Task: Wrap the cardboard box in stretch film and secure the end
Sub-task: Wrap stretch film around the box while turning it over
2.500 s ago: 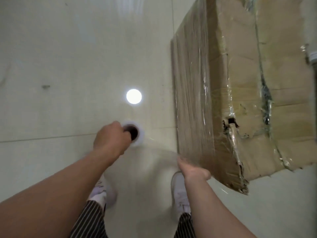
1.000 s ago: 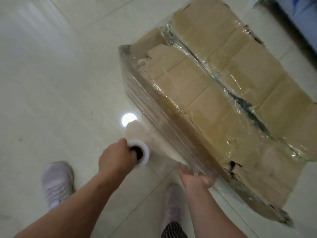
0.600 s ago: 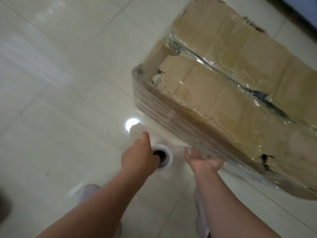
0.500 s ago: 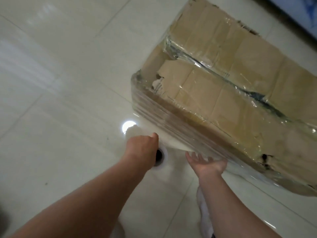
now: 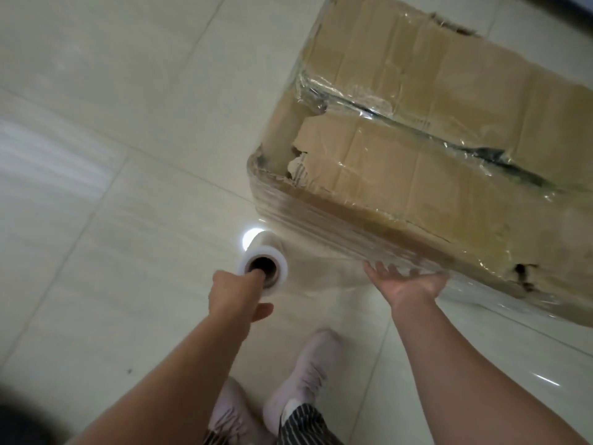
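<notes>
Floor [image 5: 128, 123]: pale glossy tiles, with thin grout lines crossing beside the cardboard box [image 5: 433, 91]. A round lamp glare [image 5: 247, 236] is seen on the tile just off the box's near corner.

The cardboard box is set on the floor. It is long, low and brown, with its top flaps closed under clear wrap. A dark seam [image 5: 481, 152] is seen along the top under wrinkled film. Torn cardboard [image 5: 298, 162] is noted at the near corner, and a small hole [image 5: 521, 271] further along the near edge. The near side is covered by several banded layers of film.

The stretch film roll [image 5: 264, 248] is held off the floor just beside the box's near corner, its core end turned to the camera. A loose film sheet [image 5: 324, 268] is stretched from the roll to the box's near side.

Left hand [image 5: 234, 293]: the arm is reached forward and the fingers are pushed into the roll's core, with the thumb left outside beneath it. The roll is carried this way.

Right hand [image 5: 407, 284]: the fingers are spread and straight. The palm is turned toward the box and laid against the film at the lower edge of the near side. Nothing is gripped.

Pale shoes [image 5: 305, 374] and striped trousers [image 5: 301, 425] are seen on the near side of the box, apart from it.
</notes>
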